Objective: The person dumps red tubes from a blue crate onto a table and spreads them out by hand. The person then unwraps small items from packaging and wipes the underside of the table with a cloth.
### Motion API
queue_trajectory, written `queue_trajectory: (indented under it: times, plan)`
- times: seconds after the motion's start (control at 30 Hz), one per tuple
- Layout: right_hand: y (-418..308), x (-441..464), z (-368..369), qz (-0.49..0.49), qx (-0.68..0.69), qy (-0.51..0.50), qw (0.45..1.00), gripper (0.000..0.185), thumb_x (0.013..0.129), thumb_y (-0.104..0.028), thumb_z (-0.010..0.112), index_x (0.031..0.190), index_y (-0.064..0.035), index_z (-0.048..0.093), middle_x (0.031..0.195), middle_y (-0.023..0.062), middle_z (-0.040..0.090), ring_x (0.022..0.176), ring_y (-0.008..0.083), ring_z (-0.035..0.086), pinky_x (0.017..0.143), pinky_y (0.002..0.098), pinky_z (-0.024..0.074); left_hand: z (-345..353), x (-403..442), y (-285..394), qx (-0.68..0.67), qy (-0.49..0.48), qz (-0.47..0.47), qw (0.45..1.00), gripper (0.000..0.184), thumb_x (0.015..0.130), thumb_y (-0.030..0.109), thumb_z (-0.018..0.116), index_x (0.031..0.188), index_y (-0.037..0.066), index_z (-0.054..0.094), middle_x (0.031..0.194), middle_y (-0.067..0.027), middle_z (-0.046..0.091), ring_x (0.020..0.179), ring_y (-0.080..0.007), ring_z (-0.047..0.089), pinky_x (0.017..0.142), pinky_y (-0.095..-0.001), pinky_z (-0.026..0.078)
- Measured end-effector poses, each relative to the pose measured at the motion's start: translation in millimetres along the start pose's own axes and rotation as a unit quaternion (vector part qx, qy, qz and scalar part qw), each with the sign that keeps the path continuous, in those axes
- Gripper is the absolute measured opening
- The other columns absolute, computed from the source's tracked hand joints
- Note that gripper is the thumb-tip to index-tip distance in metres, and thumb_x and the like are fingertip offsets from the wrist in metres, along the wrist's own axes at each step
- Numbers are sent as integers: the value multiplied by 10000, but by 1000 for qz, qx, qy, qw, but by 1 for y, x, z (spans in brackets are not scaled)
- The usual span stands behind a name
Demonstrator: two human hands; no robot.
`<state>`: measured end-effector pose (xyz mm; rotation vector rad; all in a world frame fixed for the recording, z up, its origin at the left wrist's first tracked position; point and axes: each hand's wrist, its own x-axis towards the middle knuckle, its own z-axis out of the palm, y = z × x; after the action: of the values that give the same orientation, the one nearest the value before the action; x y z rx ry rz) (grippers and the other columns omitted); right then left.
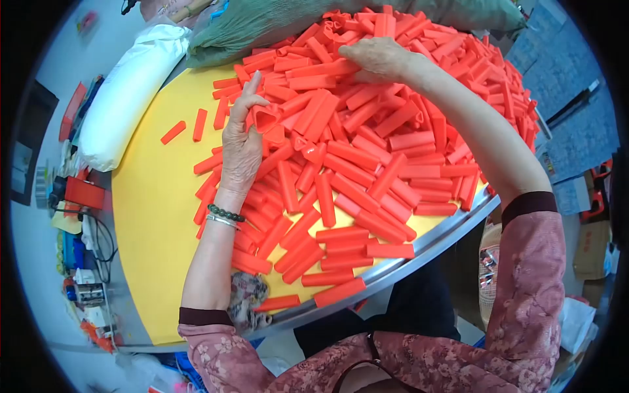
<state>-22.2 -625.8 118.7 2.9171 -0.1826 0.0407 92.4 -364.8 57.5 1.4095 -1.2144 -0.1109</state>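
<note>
A large heap of red triangular plastic tubes (400,141) covers much of the table. At the heap's left side, my left hand (241,147) has its index finger raised and its other fingers closed around a red triangular tube (266,120), whose hollow end faces up. Farther back, my right hand (383,57) reaches over the heap, its fingers bent round the end of another red tube (321,69) that points left. The palm side of my right hand is hidden.
The yellow tabletop (147,216) has a metal edge (452,239) in front of me. A white sack (134,98) lies at the back left, a green sack (255,29) behind the heap. A grey patterned cloth (247,301) sits near the front edge. Loose tubes lie at left.
</note>
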Motion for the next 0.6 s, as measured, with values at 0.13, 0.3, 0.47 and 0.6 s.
queue_trajectory:
  times: [0.13,0.3,0.47,0.6]
  plan:
    - [3,-29,-2,24,51,29,998,380,733,-219,700,1029,-70,513,999,115,614,977,309,599,757,466,486,4,-11,36,-28,0,16,999,266,854,-91,501,1025,111,518,1487,-159,296,1394,-309,243,1126,-370,229]
    - [-7,-64,5,-6,-29,180,983,407,736,-268,717,1055,-99,530,1034,73,581,1011,251,581,812,449,435,12,-31,70,-34,10,-11,999,247,865,-67,521,1040,107,521,1459,-165,339,1363,-297,305,1112,-384,273]
    - [-61,-110,14,-133,38,258,956,355,740,-271,705,1019,-121,546,984,47,556,961,228,557,813,417,409,-11,-69,92,55,64,-104,991,214,867,-55,536,1040,69,517,1259,-129,535,1172,-224,504,1011,-342,388]
    - [-136,-159,15,-230,148,219,937,390,692,-309,736,963,-101,548,1061,85,535,1014,246,507,859,441,389,-53,-123,85,106,171,-249,947,163,883,42,565,1035,31,507,991,-90,634,898,-191,616,820,-326,482]
